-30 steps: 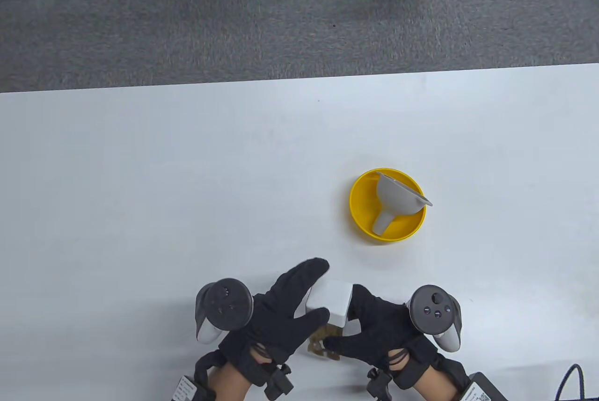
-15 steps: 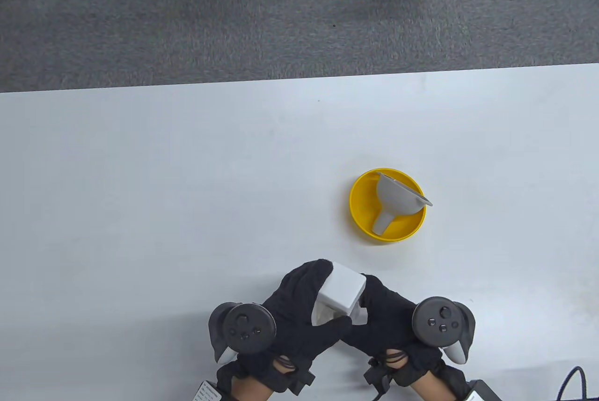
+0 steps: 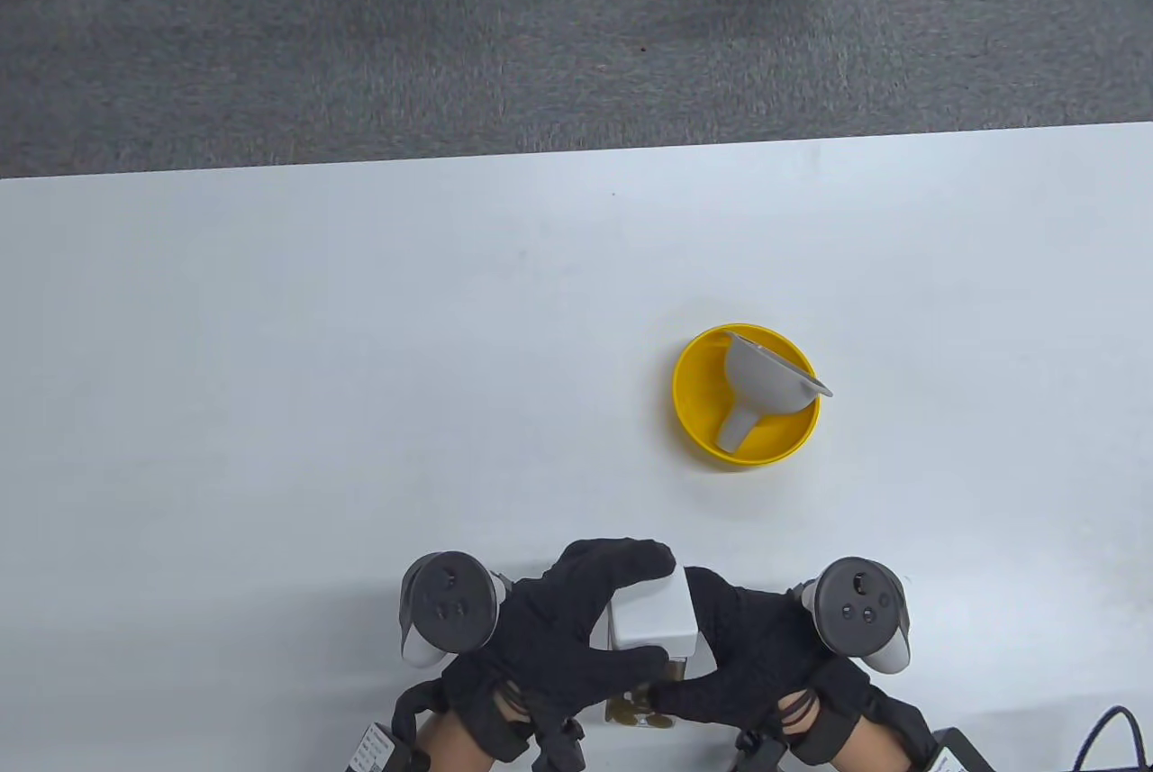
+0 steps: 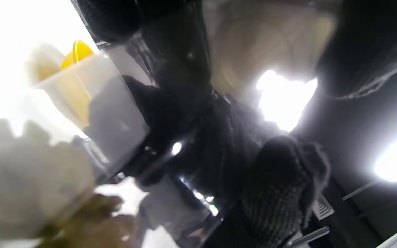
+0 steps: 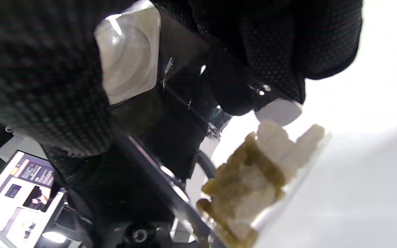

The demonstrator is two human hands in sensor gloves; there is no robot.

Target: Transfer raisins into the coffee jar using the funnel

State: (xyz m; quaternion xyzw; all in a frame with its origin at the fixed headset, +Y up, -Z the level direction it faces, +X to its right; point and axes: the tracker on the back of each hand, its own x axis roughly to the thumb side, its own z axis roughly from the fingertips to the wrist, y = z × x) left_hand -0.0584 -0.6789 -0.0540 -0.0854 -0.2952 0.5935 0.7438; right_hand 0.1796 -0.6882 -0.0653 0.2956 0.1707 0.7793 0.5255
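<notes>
Down at the near edge, both hands point(image 3: 576, 628) point(image 3: 748, 655) grip the jar point(image 3: 650, 628); funnel point(image 3: 766, 380) lies beyond, up-right, nearer the right hand.

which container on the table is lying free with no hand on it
The yellow bowl holding the grey funnel; the clear white-lidded jar sits gripped between left hand and right hand.

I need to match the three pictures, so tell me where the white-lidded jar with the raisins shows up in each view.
Table view: the jar sits bottom centre, between the left hand and the right hand, both holding it.
Left wrist view: blurred, centre-left.
Right wrist view: clear wall upper centre, raisins lower right.
Shared landmark: the yellow bowl shows in the table view and the left wrist view; it is not in the right wrist view.
</notes>
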